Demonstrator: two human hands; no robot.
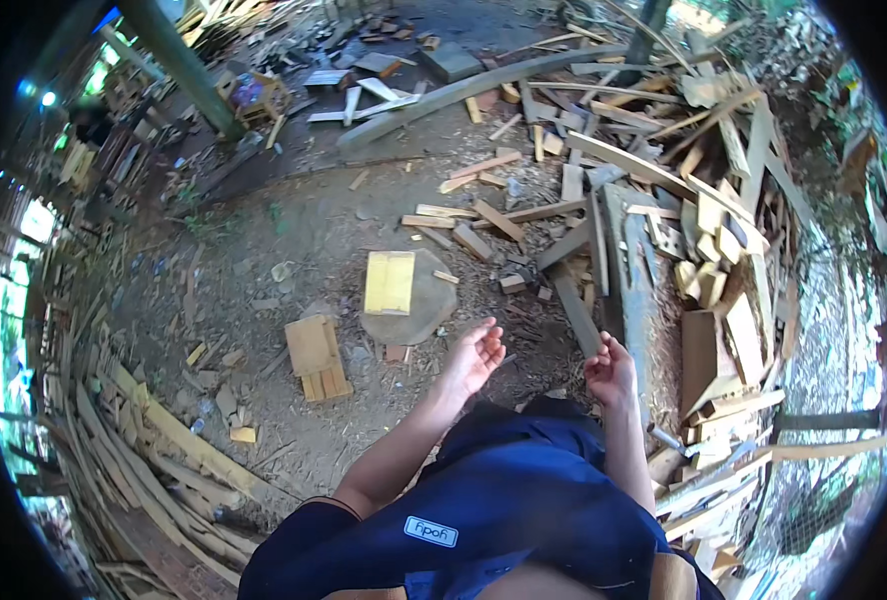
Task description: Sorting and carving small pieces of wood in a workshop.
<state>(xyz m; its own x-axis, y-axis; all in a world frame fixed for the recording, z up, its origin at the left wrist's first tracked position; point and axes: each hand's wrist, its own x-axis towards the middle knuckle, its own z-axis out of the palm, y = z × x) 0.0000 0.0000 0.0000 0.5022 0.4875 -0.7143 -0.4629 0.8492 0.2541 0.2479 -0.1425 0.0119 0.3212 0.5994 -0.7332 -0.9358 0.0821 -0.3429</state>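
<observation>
My left hand hovers in the middle, palm up, with loosely curled fingers apart and nothing in them. To its right, my right hand has its fingers closed at the near end of a weathered grey plank, which slants away toward the scrap wood. A pale yellow board lies on a round grey slab beyond my left hand. Farther left on the dirt rests a small stack of light brown wood pieces.
A large heap of offcuts runs along the right side. Long slats are piled at the lower left. A post stands at the upper left. A long beam and scattered boards lie across the back.
</observation>
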